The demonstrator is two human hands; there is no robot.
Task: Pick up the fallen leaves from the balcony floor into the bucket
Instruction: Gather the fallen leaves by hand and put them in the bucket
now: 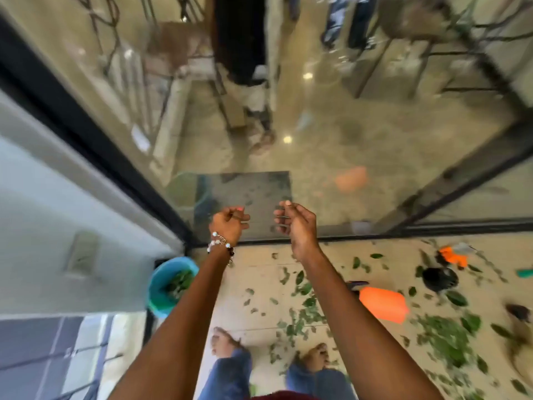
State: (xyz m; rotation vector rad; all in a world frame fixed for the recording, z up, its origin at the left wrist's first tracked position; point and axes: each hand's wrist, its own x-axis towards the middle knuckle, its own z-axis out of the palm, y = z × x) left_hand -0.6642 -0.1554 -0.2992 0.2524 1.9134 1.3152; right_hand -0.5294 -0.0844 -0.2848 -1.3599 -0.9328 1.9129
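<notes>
Left hand [229, 223] and right hand [294, 222] raised side by side, fingers loosely curled, holding nothing. Bucket [168, 285] at 9 o'clock, containing leaves. Leaves [300, 321] scattered over floor [259, 272], 3 to 6 o'clock.

Bucket [161, 287] looks like smooth teal plastic, floor [259, 272] is pale matt tile, glossy glass pane [331, 140] behind.

Your left hand [229, 223] and right hand [294, 223] hang raised, loosely curled, holding nothing; leaves [300, 324] litter the floor [259, 272], bucket [161, 284] at left.
</notes>
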